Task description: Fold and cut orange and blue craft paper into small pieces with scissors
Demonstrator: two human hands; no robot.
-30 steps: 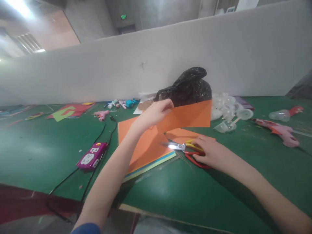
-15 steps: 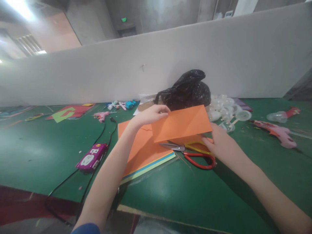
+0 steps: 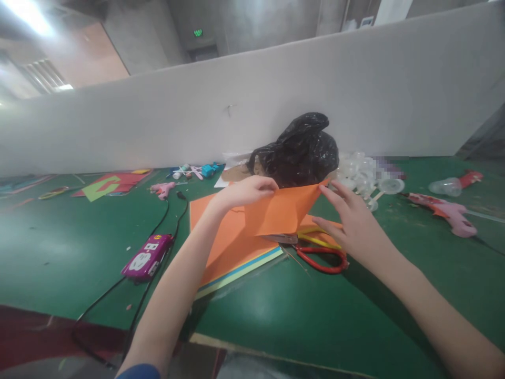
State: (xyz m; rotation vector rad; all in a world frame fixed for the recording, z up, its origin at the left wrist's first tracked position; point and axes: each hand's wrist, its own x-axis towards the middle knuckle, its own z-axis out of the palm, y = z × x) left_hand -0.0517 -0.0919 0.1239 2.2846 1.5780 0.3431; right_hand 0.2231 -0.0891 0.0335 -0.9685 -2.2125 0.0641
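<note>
A piece of orange paper (image 3: 282,210) is held up over a stack of coloured sheets (image 3: 221,237), whose top sheet is also orange. My left hand (image 3: 252,190) grips the piece at its upper left edge, fingers closed on it. At the upper right corner, my right hand (image 3: 347,216) pinches the paper between fingertips, with other fingers spread, and that side bends inward. Under the paper and close to my right hand lie scissors (image 3: 323,260) with one red and one yellow handle; their blades are partly hidden.
Behind the paper sits a black plastic bag (image 3: 303,150) against a white partition (image 3: 158,121). Clear plastic cups (image 3: 365,176) and a pink glue gun (image 3: 445,210) lie right. Leftward are a purple box (image 3: 148,257) with black cables, another pink glue gun (image 3: 162,189) and coloured paper (image 3: 118,184).
My right hand has moved up to the paper's upper right corner, and that side now curls inward toward the left. My left hand keeps its hold in nearly the same place.
</note>
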